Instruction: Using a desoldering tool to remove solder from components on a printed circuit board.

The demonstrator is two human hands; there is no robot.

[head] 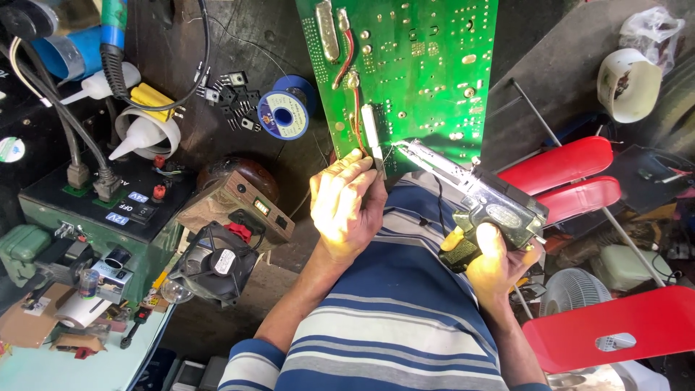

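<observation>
- The large green printed circuit board (405, 72) runs off the top of the view, so its far end is cut off; its near edge sits at the person's striped shirt.
- At that near edge, the left hand (346, 206) is curled shut, pinching something thin against the board; a glare of light there makes it hard to tell what.
- Right of the hand, the right hand (496, 264) is wrapped tight round the grip of a silver pistol-shaped soldering gun (478, 199), whose tip meets the board's near edge in the bright spot.
- Left of the board lies a blue spool of solder wire (282, 112) on a dark, cluttered bench, with a small black fan (216, 262) and a green power supply box (108, 210) further left.
- Right of the board stand red plastic chairs (572, 177), partly hidden behind the gun.
</observation>
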